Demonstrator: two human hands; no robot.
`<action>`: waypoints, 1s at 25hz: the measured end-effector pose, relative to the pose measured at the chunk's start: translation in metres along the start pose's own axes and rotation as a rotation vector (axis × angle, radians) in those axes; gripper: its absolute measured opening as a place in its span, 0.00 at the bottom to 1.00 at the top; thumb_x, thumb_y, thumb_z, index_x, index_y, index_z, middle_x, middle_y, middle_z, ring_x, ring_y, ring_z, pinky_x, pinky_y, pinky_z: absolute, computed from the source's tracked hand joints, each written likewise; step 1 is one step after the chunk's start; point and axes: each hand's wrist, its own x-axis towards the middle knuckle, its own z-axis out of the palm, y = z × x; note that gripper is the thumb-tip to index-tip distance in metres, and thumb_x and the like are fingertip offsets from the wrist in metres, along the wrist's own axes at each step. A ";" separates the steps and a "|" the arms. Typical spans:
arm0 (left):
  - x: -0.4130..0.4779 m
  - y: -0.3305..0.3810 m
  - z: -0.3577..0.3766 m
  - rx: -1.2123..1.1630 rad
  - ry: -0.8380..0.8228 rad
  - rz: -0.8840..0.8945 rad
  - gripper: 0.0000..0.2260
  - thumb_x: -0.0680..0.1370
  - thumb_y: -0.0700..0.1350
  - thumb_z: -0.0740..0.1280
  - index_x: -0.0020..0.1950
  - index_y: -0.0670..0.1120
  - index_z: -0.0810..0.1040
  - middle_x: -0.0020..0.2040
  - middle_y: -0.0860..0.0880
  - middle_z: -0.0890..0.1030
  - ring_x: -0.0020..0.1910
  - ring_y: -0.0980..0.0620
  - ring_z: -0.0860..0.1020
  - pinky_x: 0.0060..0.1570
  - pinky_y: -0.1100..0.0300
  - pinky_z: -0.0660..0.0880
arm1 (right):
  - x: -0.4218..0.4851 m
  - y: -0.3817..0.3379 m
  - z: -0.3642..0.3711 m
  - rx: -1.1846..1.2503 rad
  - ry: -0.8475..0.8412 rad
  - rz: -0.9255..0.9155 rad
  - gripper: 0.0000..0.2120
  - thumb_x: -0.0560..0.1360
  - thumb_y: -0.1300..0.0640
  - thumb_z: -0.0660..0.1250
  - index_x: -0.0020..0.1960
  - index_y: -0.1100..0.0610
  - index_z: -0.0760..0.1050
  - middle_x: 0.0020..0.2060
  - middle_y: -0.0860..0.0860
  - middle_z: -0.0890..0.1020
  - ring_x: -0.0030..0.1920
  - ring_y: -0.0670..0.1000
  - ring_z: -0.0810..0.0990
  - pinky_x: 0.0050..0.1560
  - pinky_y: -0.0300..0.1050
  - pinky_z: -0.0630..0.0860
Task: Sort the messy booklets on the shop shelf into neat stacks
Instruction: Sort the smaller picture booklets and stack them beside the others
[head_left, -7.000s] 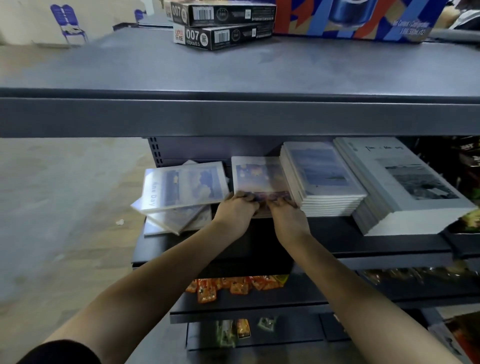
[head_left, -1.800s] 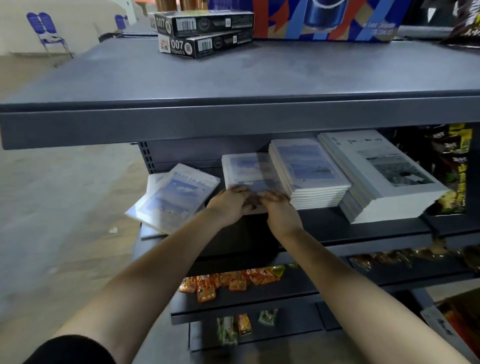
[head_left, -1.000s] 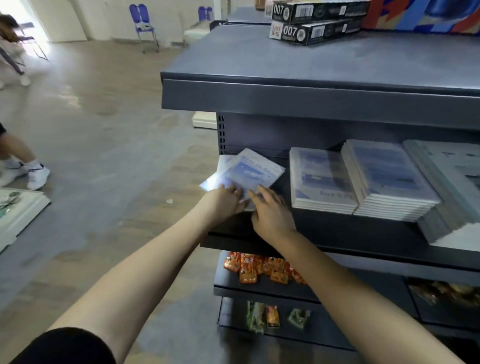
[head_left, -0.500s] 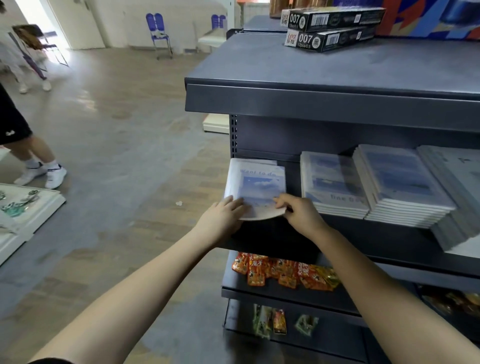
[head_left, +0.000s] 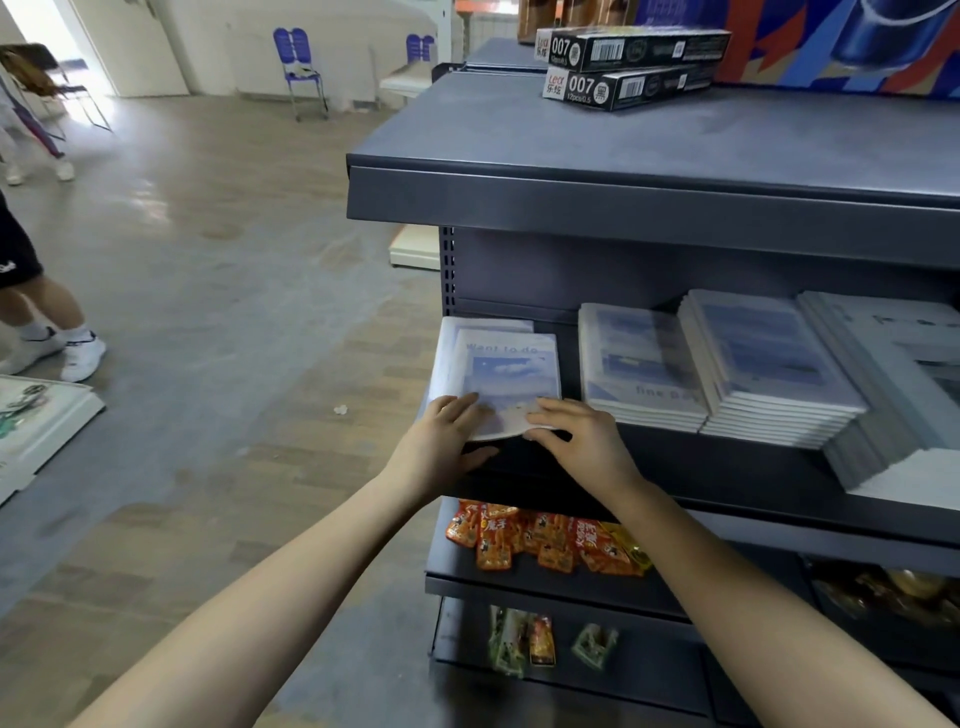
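A small pile of pale blue booklets (head_left: 506, 371) lies at the left end of the dark shelf (head_left: 727, 470), the top one printed "Want to do". My left hand (head_left: 441, 441) grips the pile's near left corner, fingers on top and thumb beneath. My right hand (head_left: 582, 436) presses on the near right corner. To the right stand three squared stacks: a low one (head_left: 636, 364), a taller one (head_left: 763, 364) and a large grey one (head_left: 893, 384) running off the frame's edge.
The top shelf (head_left: 649, 150) overhangs the booklets and carries two black boxes (head_left: 623, 67). Orange snack packets (head_left: 540, 540) lie on the shelf below. To the left is open floor with a person's legs (head_left: 41, 317) and a white board (head_left: 36, 421).
Both hands left the low middle stack and moved to the skewed left pile. That pile has been turned square to the shelf edge. The camera has swung left.
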 end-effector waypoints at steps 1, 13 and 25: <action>-0.001 0.001 -0.001 0.003 -0.011 0.005 0.20 0.74 0.48 0.70 0.65 0.45 0.75 0.68 0.43 0.73 0.65 0.39 0.70 0.58 0.46 0.74 | -0.002 -0.001 -0.003 -0.005 0.030 -0.027 0.10 0.70 0.60 0.73 0.52 0.59 0.82 0.58 0.55 0.80 0.61 0.52 0.76 0.67 0.49 0.69; 0.039 0.059 0.019 -0.139 0.048 0.252 0.19 0.78 0.37 0.63 0.68 0.44 0.71 0.70 0.43 0.69 0.69 0.42 0.65 0.69 0.53 0.62 | -0.025 0.035 -0.055 -0.259 0.292 -0.180 0.06 0.66 0.64 0.75 0.43 0.59 0.84 0.49 0.53 0.84 0.52 0.52 0.81 0.59 0.43 0.74; 0.095 0.106 0.067 0.068 -0.166 0.424 0.18 0.79 0.47 0.53 0.68 0.56 0.68 0.69 0.45 0.70 0.70 0.34 0.63 0.65 0.38 0.64 | -0.061 0.062 -0.096 -0.538 0.070 -0.011 0.26 0.70 0.72 0.65 0.66 0.58 0.72 0.66 0.54 0.73 0.68 0.57 0.69 0.65 0.49 0.68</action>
